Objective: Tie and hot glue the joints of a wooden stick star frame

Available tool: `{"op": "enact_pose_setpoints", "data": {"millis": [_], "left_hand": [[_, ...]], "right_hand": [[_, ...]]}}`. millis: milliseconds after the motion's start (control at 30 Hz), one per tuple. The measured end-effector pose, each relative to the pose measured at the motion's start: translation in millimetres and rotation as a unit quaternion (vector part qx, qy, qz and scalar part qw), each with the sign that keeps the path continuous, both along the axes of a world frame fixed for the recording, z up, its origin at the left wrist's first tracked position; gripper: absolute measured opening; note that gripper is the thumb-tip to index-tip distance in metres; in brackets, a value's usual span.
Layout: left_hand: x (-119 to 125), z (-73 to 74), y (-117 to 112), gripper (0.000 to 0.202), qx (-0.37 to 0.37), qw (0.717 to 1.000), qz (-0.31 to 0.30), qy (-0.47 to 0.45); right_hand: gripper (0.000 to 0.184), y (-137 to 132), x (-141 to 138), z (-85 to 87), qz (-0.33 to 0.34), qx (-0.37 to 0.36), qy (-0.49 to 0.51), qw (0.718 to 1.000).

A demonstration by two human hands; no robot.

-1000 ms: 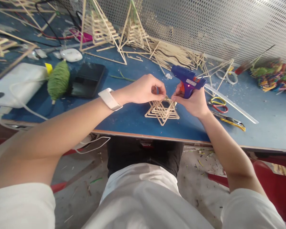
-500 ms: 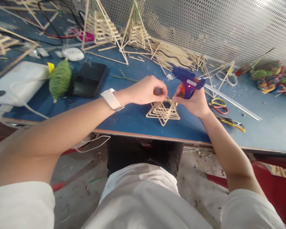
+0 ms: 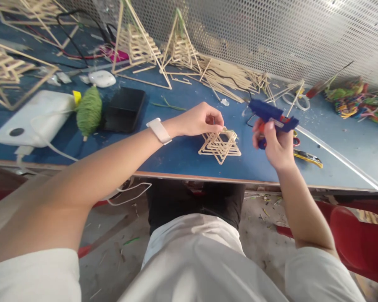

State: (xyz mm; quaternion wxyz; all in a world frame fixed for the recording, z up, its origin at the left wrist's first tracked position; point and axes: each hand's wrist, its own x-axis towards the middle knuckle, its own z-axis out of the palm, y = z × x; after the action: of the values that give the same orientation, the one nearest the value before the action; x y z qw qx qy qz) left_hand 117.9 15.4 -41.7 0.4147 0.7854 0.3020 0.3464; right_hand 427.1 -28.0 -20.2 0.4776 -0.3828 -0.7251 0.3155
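The left hand point(image 3: 203, 121) apparently pinches the far edge of the stick star point(image 3: 221, 147) between closed fingers. Farther right, the right hand point(image 3: 279, 144) wraps its fingers round the blue glue gun point(image 3: 267, 110).

- Looks like a handicraft workshop.
- Has a long blue workbench point(image 3: 176, 159) backed by a perforated metal panel point(image 3: 286, 33).
- Equipped with a hot-glue gun point(image 3: 269, 110) and a utility knife point(image 3: 308, 158).
- Stocked with loose wooden sticks point(image 3: 228, 79), wound green yarn point(image 3: 89, 110) and tangled coloured strands point(image 3: 348, 100).
- Lined with stick-built pyramid frames point(image 3: 141, 47).
- Littered with clippings point(image 3: 131, 240) across the floor point(image 3: 258, 239).
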Motion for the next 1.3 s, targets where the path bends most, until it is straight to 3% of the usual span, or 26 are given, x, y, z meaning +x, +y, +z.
{"op": "enact_pose_setpoints", "data": {"millis": [133,267,500,767,1067,1300], "left_hand": [[0,1.8,-1,0.015,0.000,1.000,0.008,0.010],[0,0.8,1,0.017,0.002,1.000,0.006,0.011],[-1,-4.3,5,0.020,0.012,1.000,-0.002,-0.003],[-1,-6.4,7,0.019,0.023,1.000,-0.008,-0.007],[-1,-4.1,6,0.018,0.020,1.000,-0.009,-0.012],[-1,-2.5,4,0.015,0.017,1.000,0.003,-0.003]], "right_hand": [[0.053,-43,2,-9.3,-0.074,-0.016,0.029,0.997],[0.056,-64,-6,-19.8,-0.111,-0.043,0.013,0.993],[0.059,-63,-7,-30.1,-0.133,-0.068,-0.013,0.989],[0.060,-63,-9,-18.5,-0.137,-0.029,-0.118,0.983],[0.059,-66,-8,-18.1,-0.142,-0.003,-0.154,0.978],[0.058,-63,-6,-2.8,-0.128,-0.008,-0.179,0.975]]}}
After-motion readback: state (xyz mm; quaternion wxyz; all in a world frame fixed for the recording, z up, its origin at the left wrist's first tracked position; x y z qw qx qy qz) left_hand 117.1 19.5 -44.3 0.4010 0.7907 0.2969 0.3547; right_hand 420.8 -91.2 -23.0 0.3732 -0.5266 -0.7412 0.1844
